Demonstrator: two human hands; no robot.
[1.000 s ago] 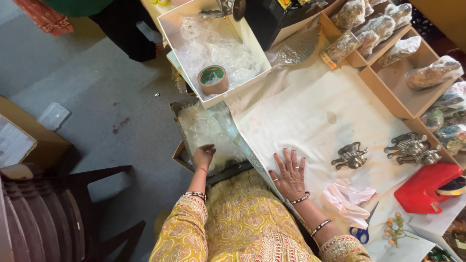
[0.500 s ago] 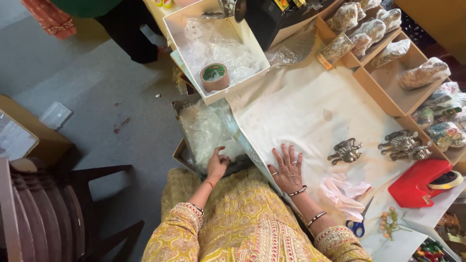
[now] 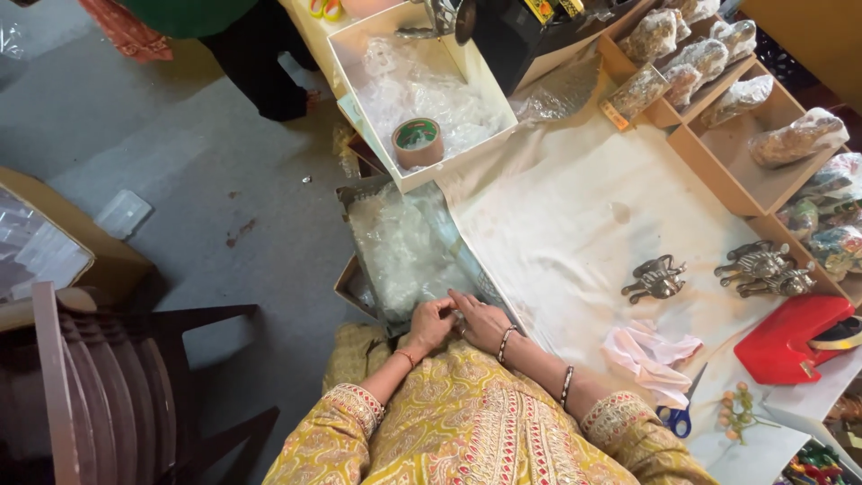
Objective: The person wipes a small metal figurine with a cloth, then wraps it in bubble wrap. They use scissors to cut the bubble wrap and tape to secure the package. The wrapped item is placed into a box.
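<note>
Grey concrete floor on the left, and a work table (image 3: 575, 224) covered w/ a stained white cloth on the right, seen from above. Both hands meet at the table's near edge, over an open cardboard box (image 3: 355, 292) full of clear plastic bags (image 3: 404, 247). Left hand (image 3: 429, 325) and right hand (image 3: 480, 321) touch each other, fingers curled in and pinching at the near edge of the plastic; whether a single bag is actually gripped, can't tell.

The bags look thin, crinkly, v. light and slippery, prob. clinging together in a stack, so a pinch at one corner or open edge seems the best hold. No fragility.

Other stuff: a shallow white box (image 3: 489, 99) further up w/ more clear wrap and a brown tape roll (image 3: 417, 142). On the cloth, small dark metal figurines (image 3: 655, 277), knobbly and hard. Pink cloth scrap (image 3: 648, 348), blue-handled scissors (image 3: 678, 415), red tape dispenser (image 3: 790, 337). Wooden compartments (image 3: 718, 144) hold wrapped items. Dark wooden chair (image 3: 99, 386) at lower left.
</note>
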